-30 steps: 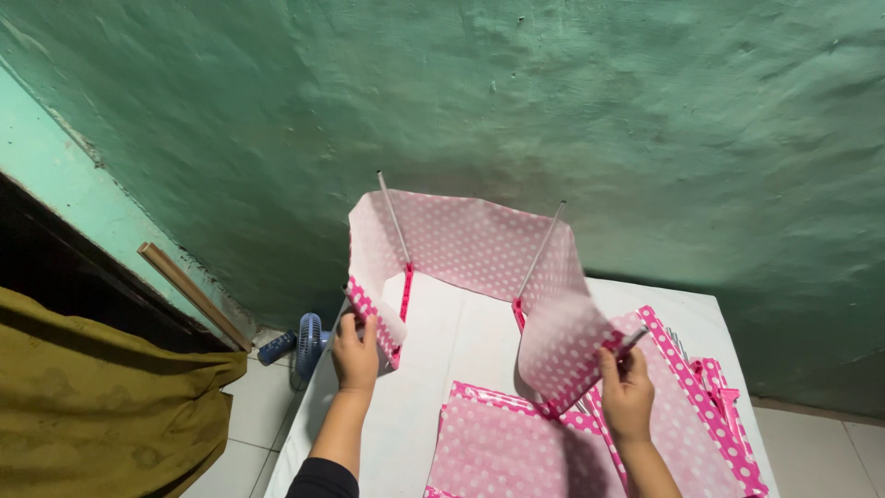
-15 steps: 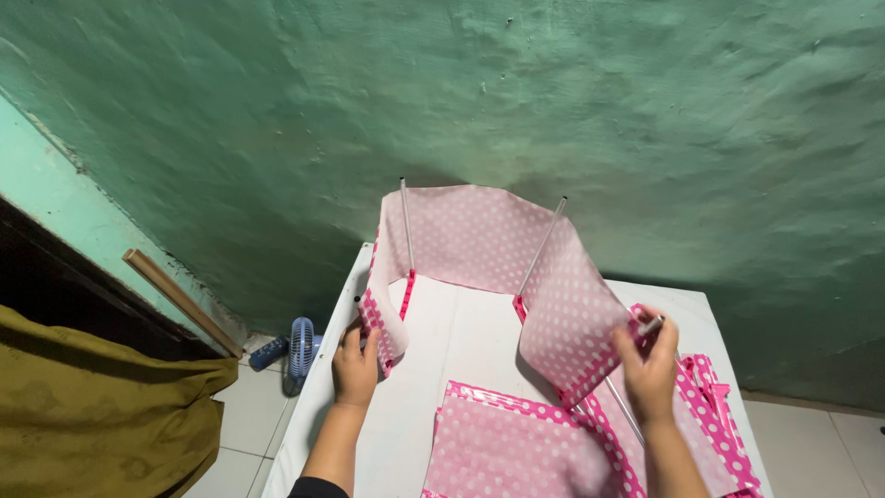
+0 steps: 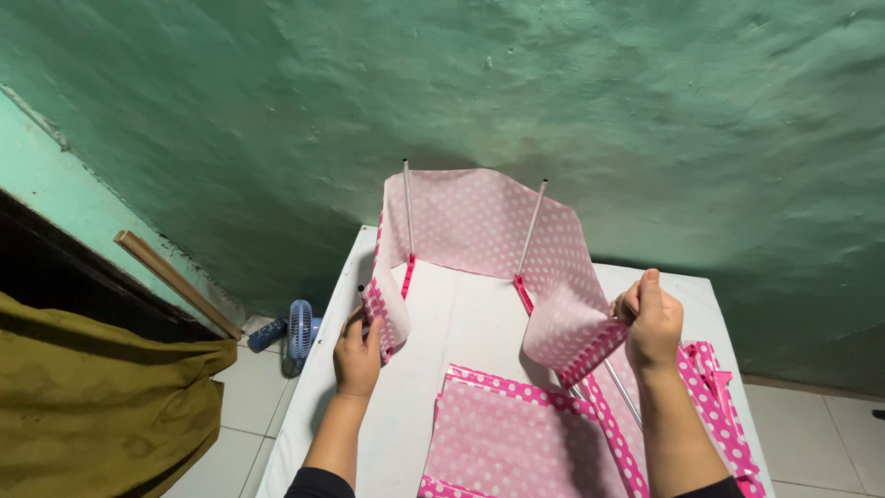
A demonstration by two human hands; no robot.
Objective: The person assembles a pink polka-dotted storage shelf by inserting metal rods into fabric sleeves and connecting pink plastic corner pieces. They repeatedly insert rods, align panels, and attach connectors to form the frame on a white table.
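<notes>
On the white table point(image 3: 461, 323), the left hand point(image 3: 358, 352) pinches the near-left end of a pink polka-dot fabric panel point(image 3: 479, 226); the right hand point(image 3: 651, 318) grips its right end. Its two thin metal rods point(image 3: 407, 207) look loosely seated, so uneven pulling could tip them or collapse the panel.

white table point(image 3: 466, 323) | on it: pink polka-dot fabric panels point(image 3: 516, 443), metal rods point(image 3: 623, 395)

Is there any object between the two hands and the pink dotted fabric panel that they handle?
Nothing visible. The left hand already grips the left end of the pink dotted fabric panel, and the right hand grips its right end. Between them lies only bare white table.
</notes>
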